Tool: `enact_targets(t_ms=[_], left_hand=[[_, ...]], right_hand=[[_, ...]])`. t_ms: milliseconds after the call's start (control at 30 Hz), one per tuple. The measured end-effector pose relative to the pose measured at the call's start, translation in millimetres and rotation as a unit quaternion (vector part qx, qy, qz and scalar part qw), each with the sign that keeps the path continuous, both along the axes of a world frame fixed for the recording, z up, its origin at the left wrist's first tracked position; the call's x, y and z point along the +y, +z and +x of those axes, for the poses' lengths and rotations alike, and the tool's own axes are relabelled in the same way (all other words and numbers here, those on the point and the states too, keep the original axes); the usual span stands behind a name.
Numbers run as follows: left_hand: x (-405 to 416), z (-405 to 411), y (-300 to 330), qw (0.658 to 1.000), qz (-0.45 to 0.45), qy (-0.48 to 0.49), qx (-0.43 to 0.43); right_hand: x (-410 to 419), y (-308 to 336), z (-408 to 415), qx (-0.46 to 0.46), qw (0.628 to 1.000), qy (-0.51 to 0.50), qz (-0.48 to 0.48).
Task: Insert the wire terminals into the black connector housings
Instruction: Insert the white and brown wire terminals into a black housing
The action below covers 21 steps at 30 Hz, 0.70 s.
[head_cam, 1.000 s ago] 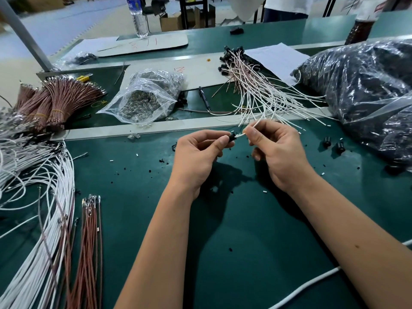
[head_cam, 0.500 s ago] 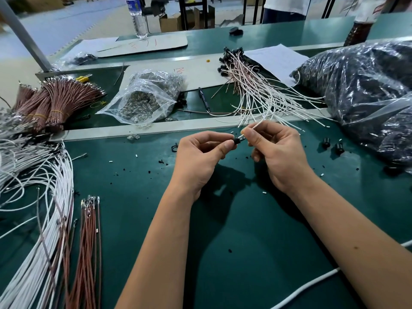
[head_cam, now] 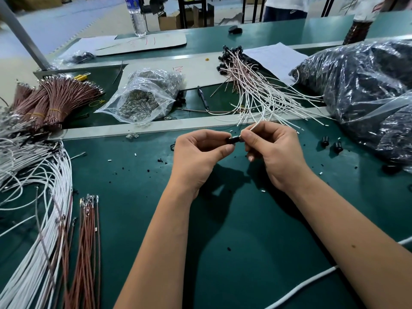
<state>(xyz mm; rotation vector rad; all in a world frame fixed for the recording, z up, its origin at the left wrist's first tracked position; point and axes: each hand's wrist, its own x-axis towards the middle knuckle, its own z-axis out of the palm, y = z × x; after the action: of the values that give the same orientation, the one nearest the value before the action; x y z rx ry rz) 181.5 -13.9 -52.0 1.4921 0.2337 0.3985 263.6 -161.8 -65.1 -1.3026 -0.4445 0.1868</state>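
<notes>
We hold the black housing [head_cam: 232,139] pinched in the fingertips of our left hand [head_cam: 196,159], raised above the green table [head_cam: 245,219], while our right hand [head_cam: 274,152] pinches a white wire [head_cam: 254,126] just behind its end, which sits at the housing's mouth; the terminal itself is too small to make out. To seat it well, we should probably keep the wire in line with the housing's bore, grip close to the tip so it cannot buckle, and push straight, not at a slant. A light tug afterwards would likely tell us whether it has latched.
</notes>
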Motion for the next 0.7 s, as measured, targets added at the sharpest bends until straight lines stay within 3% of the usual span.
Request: enact_targets(t_ms=[467, 700], left_hand=[[5.7, -2.6, -0.1, 1.000, -0.001, -0.011, 0.007], [4.6, -2.1, 0.3, 1.000, -0.022, -0.012, 0.004]], right_hand=[[-5.6, 5.0, 0.6, 0.044, 0.996, 0.073, 0.010], [-2.4, 3.6, 0.2, 0.037, 0.999, 0.018, 0.021]])
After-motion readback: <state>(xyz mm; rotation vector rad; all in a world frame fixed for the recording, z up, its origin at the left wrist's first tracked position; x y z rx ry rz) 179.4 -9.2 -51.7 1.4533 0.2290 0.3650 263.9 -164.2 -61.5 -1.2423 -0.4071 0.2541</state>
